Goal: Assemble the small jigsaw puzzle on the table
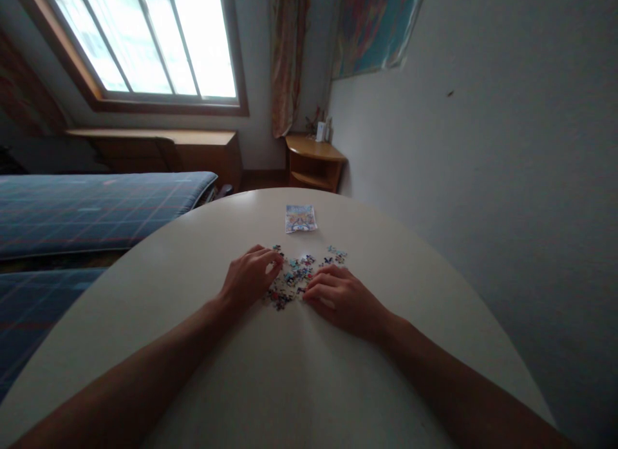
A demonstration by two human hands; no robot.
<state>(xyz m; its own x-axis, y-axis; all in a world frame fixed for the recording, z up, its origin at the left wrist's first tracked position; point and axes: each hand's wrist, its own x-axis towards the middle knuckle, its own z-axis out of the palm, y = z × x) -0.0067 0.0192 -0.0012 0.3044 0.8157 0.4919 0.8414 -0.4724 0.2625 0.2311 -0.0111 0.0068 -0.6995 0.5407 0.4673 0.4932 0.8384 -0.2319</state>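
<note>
Small, multicoloured jigsaw puzzle pieces [293,275] lie in a loose pile on the white round table [299,384]. At the pile's left edge, my left hand [248,274] is closed, thumb and fingers pinched at a dark jigsaw puzzle piece. My right hand [345,301] rests low on the pile's right side. Its fingers are curled in towards the thumb, with a piece at the tips; the fingers partly hide it. A few pale blue pieces [337,251] lie apart, just beyond my right hand. Farther back is a small printed picture sheet [300,218], lying flat.
A plain wall [506,198] runs close along the table's right side. To the left stand plaid-covered mattresses [96,207]. Past the table's far edge are a wooden corner shelf [316,149], a long low wooden cabinet [207,140] and a window [159,43] with curtains.
</note>
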